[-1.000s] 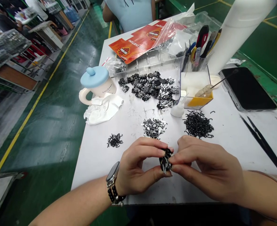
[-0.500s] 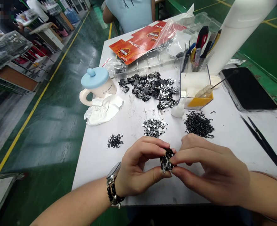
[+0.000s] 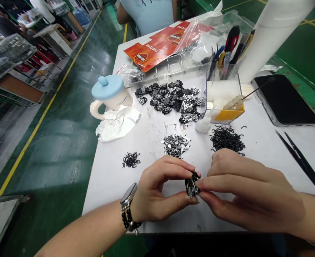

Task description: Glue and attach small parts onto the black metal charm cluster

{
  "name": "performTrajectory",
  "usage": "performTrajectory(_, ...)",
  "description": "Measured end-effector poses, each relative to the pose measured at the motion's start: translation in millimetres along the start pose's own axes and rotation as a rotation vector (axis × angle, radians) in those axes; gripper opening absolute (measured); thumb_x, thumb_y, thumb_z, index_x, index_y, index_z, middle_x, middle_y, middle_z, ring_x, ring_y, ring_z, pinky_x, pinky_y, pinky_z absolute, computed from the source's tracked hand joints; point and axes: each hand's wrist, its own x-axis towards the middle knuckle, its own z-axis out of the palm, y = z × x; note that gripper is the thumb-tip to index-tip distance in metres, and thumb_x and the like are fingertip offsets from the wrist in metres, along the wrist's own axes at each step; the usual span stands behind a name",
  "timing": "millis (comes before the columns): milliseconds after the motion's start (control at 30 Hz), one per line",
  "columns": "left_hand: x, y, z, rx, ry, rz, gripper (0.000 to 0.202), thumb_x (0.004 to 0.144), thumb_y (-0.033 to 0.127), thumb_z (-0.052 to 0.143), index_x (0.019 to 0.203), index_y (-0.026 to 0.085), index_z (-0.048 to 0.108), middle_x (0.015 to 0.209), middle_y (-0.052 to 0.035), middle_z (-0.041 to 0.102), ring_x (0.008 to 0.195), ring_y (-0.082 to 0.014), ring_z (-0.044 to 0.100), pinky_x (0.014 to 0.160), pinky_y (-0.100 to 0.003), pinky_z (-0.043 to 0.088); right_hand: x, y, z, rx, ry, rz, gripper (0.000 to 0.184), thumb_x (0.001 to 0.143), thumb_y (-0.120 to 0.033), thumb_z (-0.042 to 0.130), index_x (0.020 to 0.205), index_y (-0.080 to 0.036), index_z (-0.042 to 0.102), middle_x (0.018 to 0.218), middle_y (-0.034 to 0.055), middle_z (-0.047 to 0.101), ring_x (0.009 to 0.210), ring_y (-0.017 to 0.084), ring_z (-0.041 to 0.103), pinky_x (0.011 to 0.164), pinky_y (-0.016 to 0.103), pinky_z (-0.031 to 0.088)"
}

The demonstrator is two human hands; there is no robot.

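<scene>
- pinching a small black and silver part [image 3: 191, 185] between thumb and forefinger, the left hand [image 3: 157, 192] holds it over the near edge of the white bench [image 3: 109, 178]; a watch [image 3: 128, 195] sits on that wrist.
- the right hand [image 3: 243, 192] meets it from the other side, thumb and forefinger closed on the same part, its other fingers curled.
- the part sits between the fingertips of both hands, mostly hidden by them.
- just beyond the hands lie a heap of silver pieces [image 3: 175, 144], a heap of black hooks [image 3: 227, 138] to the right and a smaller clump of black bits [image 3: 131, 159] to the left.
- farther back stand a mug [image 3: 110, 94] with a blue lid and a white cloth [image 3: 117, 123] touching it.
- black tweezers [image 3: 302, 162] lie at the right, well apart from the hands.
</scene>
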Motion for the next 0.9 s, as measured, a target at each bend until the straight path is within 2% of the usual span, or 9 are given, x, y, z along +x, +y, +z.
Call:
performTrajectory(233,0.0,0.4,0.9,-0.024,-0.009,-0.011,0.043,0.069,0.006,0.075,0.108,0.019,0.060,0.103,-0.0088,0.061,0.094,-0.0212,0.065,0.080,-0.033,0.060,-0.7,1.1,-4.1,-0.126,-0.061,-0.079,0.012,0.082,-0.007,0.062,0.093,-0.008,0.061,0.071,0.0052,0.062,0.069,0.014,0.053,0.062,0.033,0.046)
performTrajectory(433,0.8,1.0,1.4,-0.069,-0.011,-0.029,0.042,0.071,0.006,0.073,0.108,0.018,0.060,0.104,-0.0089,0.059,0.094,-0.0216,0.066,0.081,-0.037,0.061,-0.3,-2.7,-10.8,-0.288,-0.129,-0.169,0.012,0.090,-0.011,0.052,0.096,-0.007,0.062,0.069,0.0035,0.062,0.070,0.015,0.056,0.072,0.035,0.048)
performTrajectory(633,1.0,0.6,1.3,-0.079,-0.018,-0.024,0.041,0.070,0.005,0.074,0.107,0.017,0.060,0.103,-0.0094,0.060,0.092,-0.0219,0.066,0.080,-0.036,0.061,-4.9,-5.5,-14.7,-0.305,-0.220,-0.164,0.013,0.092,-0.011,0.050,0.099,-0.009,0.060,0.077,0.0042,0.064,0.077,0.016,0.059,0.079,0.037,0.047)
performTrajectory(900,1.5,0.2,3.0,-0.093,-0.003,-0.029,0.042,0.068,0.005,0.075,0.106,0.017,0.062,0.102,-0.0090,0.061,0.091,-0.0217,0.067,0.080,-0.035,0.061,-5.5,-5.2,-11.5,-0.297,-0.189,-0.167,0.012,0.092,-0.012,0.050,0.098,-0.009,0.059,0.075,0.0033,0.063,0.074,0.015,0.058,0.076,0.036,0.048)
